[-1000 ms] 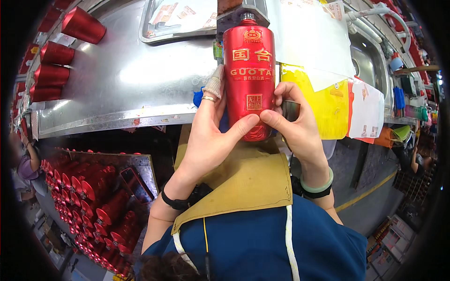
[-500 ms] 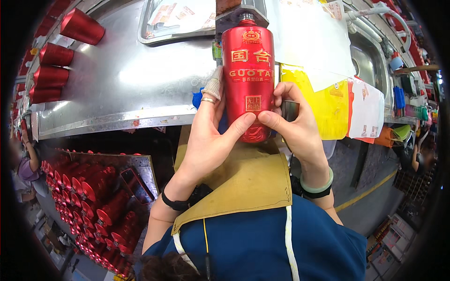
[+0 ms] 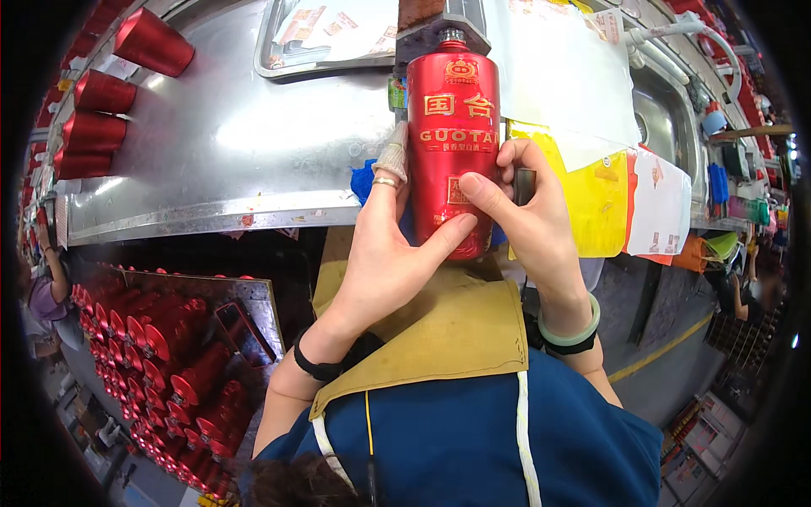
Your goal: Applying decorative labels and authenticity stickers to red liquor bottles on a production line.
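A red metallic bottle (image 3: 454, 93) with gold print lies before me, its bare threaded neck (image 3: 452, 36) at a dark metal block (image 3: 439, 25). My left hand (image 3: 393, 241) grips its left side, thumb across the lower front. Knitted fabric (image 3: 393, 155) wraps one left finger below its tip, above a ring. My right hand (image 3: 536, 203) holds the right side, and its thumb presses over the small square gold decal (image 3: 457, 193). A dark, short cylindrical piece (image 3: 525, 184) shows between my right fingers; its kind cannot be made out.
Red cups (image 3: 152, 42) stand at the left of the steel worktop (image 3: 253, 144). A metal tray (image 3: 325, 63) with decal sheets lies behind. White sheets (image 3: 574, 84) and a yellow sheet (image 3: 583, 203) lie right, near a sink (image 3: 667, 118). Red bottles (image 3: 160, 363) fill a crate below left, beside a phone (image 3: 245, 332).
My right thumb has moved up onto the square decal, covering part of it. My left thumb has slid slightly down and right. The bottle sits slightly lower and farther right in view.
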The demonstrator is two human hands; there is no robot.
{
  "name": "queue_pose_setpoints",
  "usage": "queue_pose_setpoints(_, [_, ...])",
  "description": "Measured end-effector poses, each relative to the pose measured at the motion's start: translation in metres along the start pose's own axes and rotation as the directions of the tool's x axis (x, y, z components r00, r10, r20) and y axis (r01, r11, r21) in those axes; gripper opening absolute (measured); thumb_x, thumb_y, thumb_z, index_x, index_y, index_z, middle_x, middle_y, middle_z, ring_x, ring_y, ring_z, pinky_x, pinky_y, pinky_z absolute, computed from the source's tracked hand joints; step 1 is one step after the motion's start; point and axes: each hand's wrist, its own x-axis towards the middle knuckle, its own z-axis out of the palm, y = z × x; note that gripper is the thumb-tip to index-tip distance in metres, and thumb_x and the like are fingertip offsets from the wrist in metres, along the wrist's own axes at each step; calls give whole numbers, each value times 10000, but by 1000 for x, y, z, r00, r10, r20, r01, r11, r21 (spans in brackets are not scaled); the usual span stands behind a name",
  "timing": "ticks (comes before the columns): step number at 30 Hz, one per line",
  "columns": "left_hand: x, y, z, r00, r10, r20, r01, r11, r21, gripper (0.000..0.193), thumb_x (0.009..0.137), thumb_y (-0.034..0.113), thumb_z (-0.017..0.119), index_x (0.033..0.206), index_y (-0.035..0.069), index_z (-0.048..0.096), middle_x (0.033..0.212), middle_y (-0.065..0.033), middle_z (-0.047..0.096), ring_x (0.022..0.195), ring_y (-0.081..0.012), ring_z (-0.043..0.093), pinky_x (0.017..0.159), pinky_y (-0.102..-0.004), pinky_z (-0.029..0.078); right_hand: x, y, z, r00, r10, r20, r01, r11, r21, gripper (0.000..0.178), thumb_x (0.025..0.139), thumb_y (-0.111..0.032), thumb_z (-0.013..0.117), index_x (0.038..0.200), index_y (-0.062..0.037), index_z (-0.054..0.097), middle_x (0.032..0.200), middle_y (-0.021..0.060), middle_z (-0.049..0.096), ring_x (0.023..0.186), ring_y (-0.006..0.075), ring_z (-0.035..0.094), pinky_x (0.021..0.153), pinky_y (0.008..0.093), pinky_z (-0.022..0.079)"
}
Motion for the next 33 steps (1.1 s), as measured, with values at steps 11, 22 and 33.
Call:
queue_pose_setpoints(11, [0,4,7,999,-34,-12,34,999,23,953,913,-7,750,1633,-39,126,1588,-183,375,1452,-248,425,1199,-398,383,3,-25,-20,939,-343,-27,339,935,-109,330,974,21,633,1290,34,537,1098,65,619,1062,110,580,950,284,478])
queue_pose_setpoints(22, [-5,1,5,999,-45,-15,46,995,85,1094,851,38,841,1640,-36,88,1637,-200,296,1496,-279,369,1213,-410,365,25,-53,-22,484,-764,428,759,123,-639,399,728,0,680,1112,-76,760,983,52,753,867,250,650,779,364,523])
queue_pose_setpoints(33, [-28,-25,-8,904,412,112,-380,655,653,1019,658,178,972,1534,24,474,1571,-258,355,1317,-408,518,1055,-469,510,-30,-18,-50,404,-693,598,914,275,-299,258,764,-92,725,1016,-102,778,998,18,758,820,178,675,720,313,522])
